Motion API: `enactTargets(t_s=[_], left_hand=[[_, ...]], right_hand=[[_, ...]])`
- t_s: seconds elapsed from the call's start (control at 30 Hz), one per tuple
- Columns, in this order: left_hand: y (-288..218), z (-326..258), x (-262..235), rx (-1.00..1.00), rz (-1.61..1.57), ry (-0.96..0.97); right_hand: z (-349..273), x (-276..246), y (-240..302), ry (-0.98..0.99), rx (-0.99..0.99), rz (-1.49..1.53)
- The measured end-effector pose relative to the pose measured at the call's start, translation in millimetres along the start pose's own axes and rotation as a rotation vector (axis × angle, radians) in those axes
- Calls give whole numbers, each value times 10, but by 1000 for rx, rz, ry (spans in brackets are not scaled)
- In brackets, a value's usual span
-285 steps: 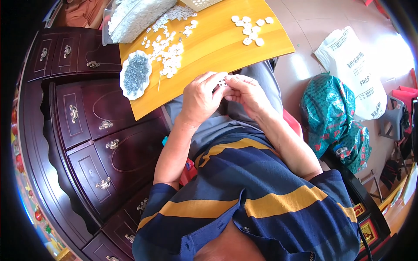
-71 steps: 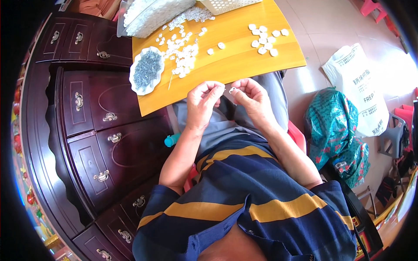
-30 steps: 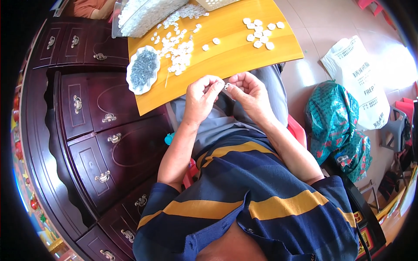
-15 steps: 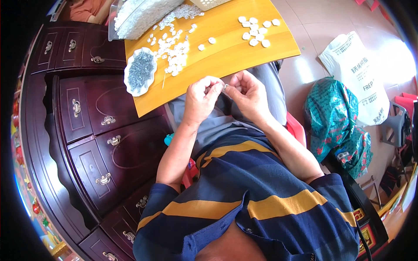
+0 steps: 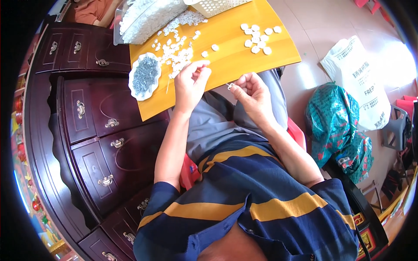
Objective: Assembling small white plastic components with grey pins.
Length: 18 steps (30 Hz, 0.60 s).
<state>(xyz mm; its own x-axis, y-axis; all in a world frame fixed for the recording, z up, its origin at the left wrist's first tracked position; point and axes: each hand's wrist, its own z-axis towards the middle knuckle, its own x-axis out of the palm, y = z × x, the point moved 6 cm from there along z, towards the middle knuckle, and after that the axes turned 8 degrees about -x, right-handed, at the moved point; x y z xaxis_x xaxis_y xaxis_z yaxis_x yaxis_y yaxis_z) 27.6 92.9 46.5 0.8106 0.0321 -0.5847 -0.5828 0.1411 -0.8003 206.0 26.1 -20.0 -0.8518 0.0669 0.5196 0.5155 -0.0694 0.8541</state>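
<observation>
My right hand (image 5: 251,93) is above my lap by the table's near edge, thumb and forefinger pinching a small white plastic clip (image 5: 230,86) with an open, hooked outline. My left hand (image 5: 191,82) hovers over the near edge of the table, close to a loose spread of small white plastic pieces (image 5: 178,54). Its thumb and fingers are drawn together; whatever may be between them is too small to make out. Left of that hand, a white scalloped dish (image 5: 133,82) holds a heap of thin grey metal nails or pins (image 5: 146,75).
On the yellow wooden table (image 5: 226,65) stand a clear bin of white pieces (image 5: 150,19) and a cream perforated basket (image 5: 217,6). Several round white pieces (image 5: 255,38) lie at the right. A dark drawer cabinet (image 5: 87,108) borders the left; bags (image 5: 333,117) sit on the floor.
My hands were together at the table edge and are now apart. The left has moved left and up toward the white pieces; the right keeps the clip, slightly to the right.
</observation>
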Motion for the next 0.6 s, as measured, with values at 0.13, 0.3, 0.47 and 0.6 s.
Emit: enactTargets(t_s=[0.13,0.3,0.47,0.6], left_hand=[[-79,265,77,167,242,-47],[-200,526,178,403,495,-119],[-101,763,317,412,579,50],[-166,789,350,445,598,73]], right_hand=[[-13,27,39,3,48,16],[1,12,44,-7,49,17],[3,4,27,-3,62,-4],[5,-2,28,-10,72,13]])
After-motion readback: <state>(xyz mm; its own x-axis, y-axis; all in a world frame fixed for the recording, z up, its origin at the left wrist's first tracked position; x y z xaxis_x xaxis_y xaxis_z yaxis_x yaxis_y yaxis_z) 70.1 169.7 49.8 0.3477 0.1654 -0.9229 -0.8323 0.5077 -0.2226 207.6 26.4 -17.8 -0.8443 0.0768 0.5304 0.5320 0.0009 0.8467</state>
